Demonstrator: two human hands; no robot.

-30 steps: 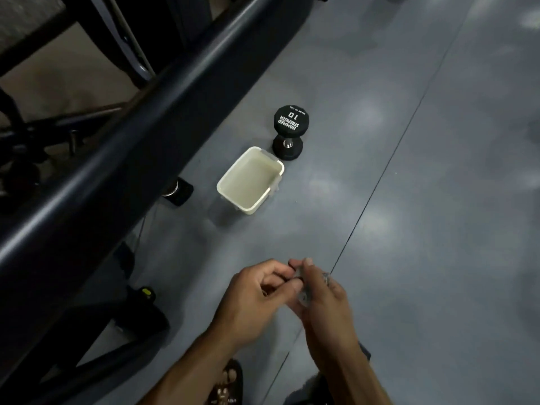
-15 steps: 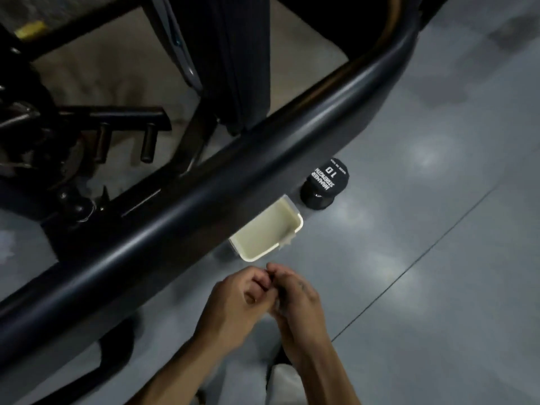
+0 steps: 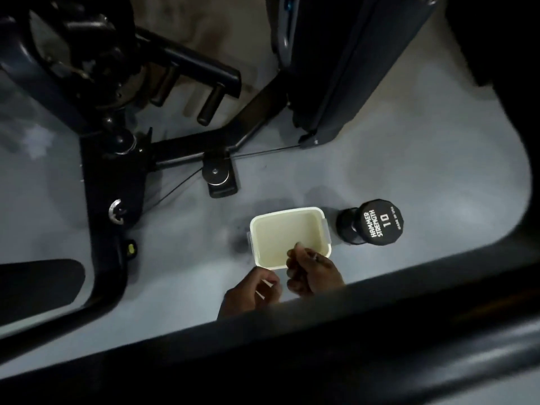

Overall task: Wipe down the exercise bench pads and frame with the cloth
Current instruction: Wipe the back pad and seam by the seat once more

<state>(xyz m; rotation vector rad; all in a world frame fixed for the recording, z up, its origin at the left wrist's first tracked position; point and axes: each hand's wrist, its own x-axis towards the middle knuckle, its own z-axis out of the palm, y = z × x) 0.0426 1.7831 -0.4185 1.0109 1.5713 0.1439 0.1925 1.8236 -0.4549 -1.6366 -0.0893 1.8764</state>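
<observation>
- Both hands have gone down to the cream plastic tub [image 3: 287, 229] on the grey floor [image 3: 409, 159]; a second ago they were together in mid-air, well short of it.
- The right hand [image 3: 314, 271] now overlaps the tub's near rim, its fingers curled round something small and dark. That may be the cloth, bunched up, but the view is too dim and blurred to say.
- The left hand [image 3: 252, 293] sits just beside the tub's near corner, fingers curled with pale slivers showing between them. Whether its grip holds anything I cannot tell.
- The two hands are slightly apart now, whereas before they were touching, working at something between them.
- My reading: the cloth is being wetted or rinsed in the tub's pale liquid, so wiping has not begun.
- The view has swung. The thick black frame tube [image 3: 292, 361] now crosses the bottom and hides both wrists; earlier it ran diagonally above the hands.
- The bench's dark upright pad [image 3: 350, 62] stands top right, with no hand near it.
- The dumbbell marked 10 [image 3: 377, 222] stands just right of the tub, its place beside the tub unchanged.
</observation>
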